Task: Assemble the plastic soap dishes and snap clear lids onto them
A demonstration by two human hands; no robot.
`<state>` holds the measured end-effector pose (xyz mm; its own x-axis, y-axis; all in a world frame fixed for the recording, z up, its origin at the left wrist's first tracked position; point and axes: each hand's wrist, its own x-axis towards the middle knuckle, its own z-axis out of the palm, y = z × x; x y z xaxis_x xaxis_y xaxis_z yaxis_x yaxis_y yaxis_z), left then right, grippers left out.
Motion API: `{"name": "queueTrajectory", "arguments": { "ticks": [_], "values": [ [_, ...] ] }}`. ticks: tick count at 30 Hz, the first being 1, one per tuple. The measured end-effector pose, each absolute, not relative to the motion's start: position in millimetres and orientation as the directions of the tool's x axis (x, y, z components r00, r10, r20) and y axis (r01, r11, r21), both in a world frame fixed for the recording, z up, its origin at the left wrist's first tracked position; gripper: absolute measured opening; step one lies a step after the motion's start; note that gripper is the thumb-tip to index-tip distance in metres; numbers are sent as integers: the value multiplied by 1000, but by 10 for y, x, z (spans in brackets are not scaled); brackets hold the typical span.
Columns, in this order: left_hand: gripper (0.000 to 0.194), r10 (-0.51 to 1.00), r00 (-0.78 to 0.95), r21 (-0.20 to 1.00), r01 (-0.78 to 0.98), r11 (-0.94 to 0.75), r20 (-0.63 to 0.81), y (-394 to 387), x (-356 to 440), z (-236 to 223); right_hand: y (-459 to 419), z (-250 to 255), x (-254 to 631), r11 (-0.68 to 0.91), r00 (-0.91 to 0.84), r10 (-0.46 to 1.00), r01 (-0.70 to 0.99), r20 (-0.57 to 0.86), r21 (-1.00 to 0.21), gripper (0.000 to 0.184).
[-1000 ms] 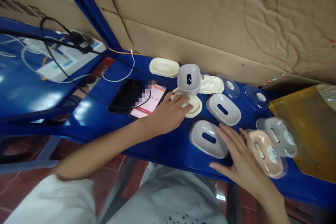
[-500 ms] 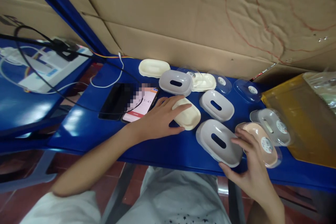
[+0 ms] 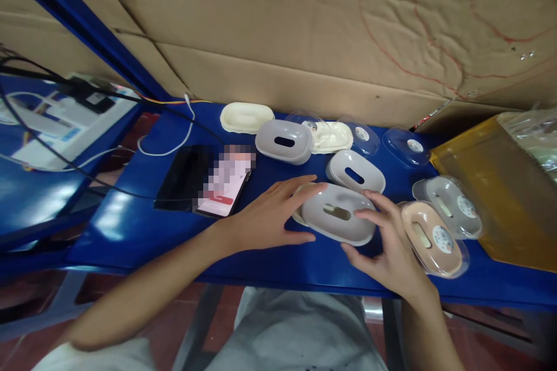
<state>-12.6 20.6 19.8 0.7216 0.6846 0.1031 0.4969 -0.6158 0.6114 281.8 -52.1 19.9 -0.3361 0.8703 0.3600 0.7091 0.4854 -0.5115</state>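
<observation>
A grey oval plastic dish (image 3: 315, 214) with a slot in its bottom is between my hands, tilted a little. Under it lies a cream oval tray (image 3: 298, 215), which shows at the left end and through the slot. My left hand (image 3: 270, 211) curves its fingers and thumb around the left end of both pieces. At the right end, my right hand (image 3: 387, 237) grips the grey dish, thumb on the near rim and fingers on the far side. A second grey dish (image 3: 368, 173) sits just behind. Another grey dish (image 3: 266, 142) stands farther left.
At the back are two cream trays (image 3: 247, 117) and several clear lids with round stickers (image 3: 411, 156). To the right, a peach dish (image 3: 429, 220) and a grey dish (image 3: 441, 188) wear clear covers beside a yellow-brown box (image 3: 517, 197). Phones (image 3: 226, 185) and cables lie left.
My right hand has taken hold of the nearest grey dish and moved it left over the cream tray. My left hand has shifted to the left end of the two pieces.
</observation>
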Motion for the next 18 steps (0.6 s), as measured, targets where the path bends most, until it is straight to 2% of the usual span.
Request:
{"name": "queueTrajectory", "arguments": {
  "ticks": [6, 10, 18],
  "values": [
    [84, 709, 693, 615, 504, -607, 132, 259, -152, 132, -443, 89, 2780, 477, -379, 879, 674, 290, -565, 54],
    [78, 713, 689, 556, 545, -628, 130, 281, -230, 163, -478, 22, 2783, 500, -395, 866, 715, 308, -489, 52],
    [69, 669, 737, 437, 574, -693, 93, 353, -268, 108, -514, -64, 2762, 524, -417, 844, 773, 337, -357, 34]
  ]
}}
